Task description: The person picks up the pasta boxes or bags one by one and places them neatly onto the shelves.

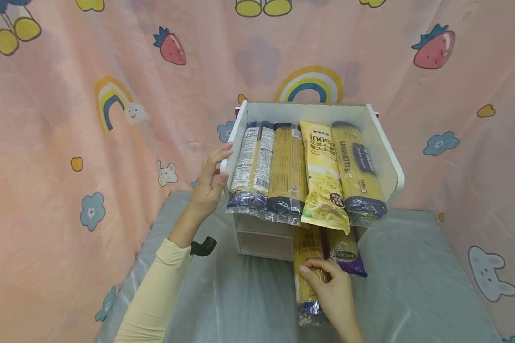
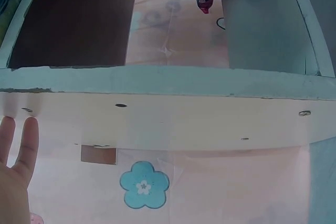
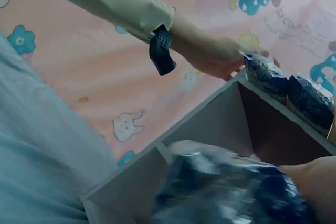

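Note:
My right hand (image 1: 335, 291) grips a clear pack of spaghetti (image 1: 306, 245) with a dark blue end, thumb on top and fingers at its right edge. The pack's far end goes under the top tier of a white shelf unit (image 1: 386, 152); its near end sticks out toward me. Close up in the right wrist view, the crinkled blue end (image 3: 231, 192) covers part of the shelf. Straight-fingered, my left hand (image 1: 208, 183) rests against the shelf's left side panel. Beside the gripped pack, a purple-ended pasta pack (image 1: 345, 250) juts from the lower compartment.
On the top tier lie several pasta packs side by side, among them a yellow bag (image 1: 324, 176) and a spaghetti pack (image 1: 358, 166) at the right. The unit stands on a grey-blue cloth (image 1: 420, 281) before a pink patterned curtain (image 1: 197, 95).

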`<move>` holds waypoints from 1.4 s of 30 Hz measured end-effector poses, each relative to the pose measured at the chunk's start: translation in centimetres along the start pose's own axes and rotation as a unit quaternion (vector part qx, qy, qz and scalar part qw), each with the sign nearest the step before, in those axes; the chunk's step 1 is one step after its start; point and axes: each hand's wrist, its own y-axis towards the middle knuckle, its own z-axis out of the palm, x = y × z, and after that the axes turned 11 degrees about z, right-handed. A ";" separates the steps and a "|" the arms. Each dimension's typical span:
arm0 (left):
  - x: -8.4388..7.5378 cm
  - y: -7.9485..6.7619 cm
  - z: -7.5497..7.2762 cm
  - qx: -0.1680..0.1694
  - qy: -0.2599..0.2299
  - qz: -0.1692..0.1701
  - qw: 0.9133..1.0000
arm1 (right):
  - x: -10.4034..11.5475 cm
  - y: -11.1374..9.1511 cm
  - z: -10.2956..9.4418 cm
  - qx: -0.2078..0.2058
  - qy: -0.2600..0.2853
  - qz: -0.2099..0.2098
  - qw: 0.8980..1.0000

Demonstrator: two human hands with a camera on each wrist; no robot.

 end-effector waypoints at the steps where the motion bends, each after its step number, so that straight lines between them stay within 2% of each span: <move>1: 0.0 0.0 0.0 0.000 0.000 0.000 1.000 | 0.1 0.0 -0.1 0.011 -0.007 0.006 1.000; 5: -0.2 0.1 -0.1 0.001 0.002 0.000 1.000 | 0.6 -0.1 -0.2 0.071 -0.036 0.017 0.997; 7: -0.2 0.2 -0.1 0.003 0.003 -0.001 1.000 | 0.6 -0.2 -0.1 0.082 -0.037 0.005 0.996; 9: -0.2 0.2 -0.1 0.005 0.004 -0.003 1.000 | 0.5 -0.1 0.1 0.071 -0.029 -0.017 0.997; 14: -0.2 0.1 -0.1 0.005 0.004 -0.004 1.000 | 0.3 0.4 0.4 -0.006 -0.026 -0.079 0.997; 17: -0.1 0.1 0.0 0.002 0.006 -0.001 1.000 | 0.2 0.8 0.1 -0.033 -0.041 -0.095 0.994; 20: -0.1 0.1 0.0 0.001 0.003 0.002 1.000 | 0.3 1.1 -0.3 -0.025 -0.042 -0.085 0.995; 25: 0.0 0.1 0.1 -0.001 -0.005 0.007 1.000 | 0.6 1.5 -1.1 0.026 -0.029 -0.049 0.998; 29: 0.0 0.1 0.2 -0.004 -0.010 0.009 1.000 | 1.1 1.9 -1.6 0.059 -0.039 -0.020 0.997; 31: 0.0 0.0 0.2 -0.004 -0.011 0.008 1.000 | 1.2 2.0 -1.7 0.060 -0.049 -0.012 0.997; 33: 0.0 0.1 0.1 -0.005 -0.012 0.008 1.000 | 1.3 2.2 -1.6 0.044 -0.055 -0.020 0.997; 36: 0.0 0.0 0.1 -0.006 -0.011 0.007 1.000 | 1.3 2.6 -1.1 -0.012 -0.057 -0.053 0.997; 39: 0.0 0.0 0.1 -0.005 -0.010 0.003 1.000 | 1.1 2.9 -0.5 -0.075 -0.052 -0.091 0.992; 42: 0.0 0.0 0.1 -0.005 -0.010 0.001 1.000 | 0.8 3.1 -0.2 -0.113 -0.045 -0.118 0.986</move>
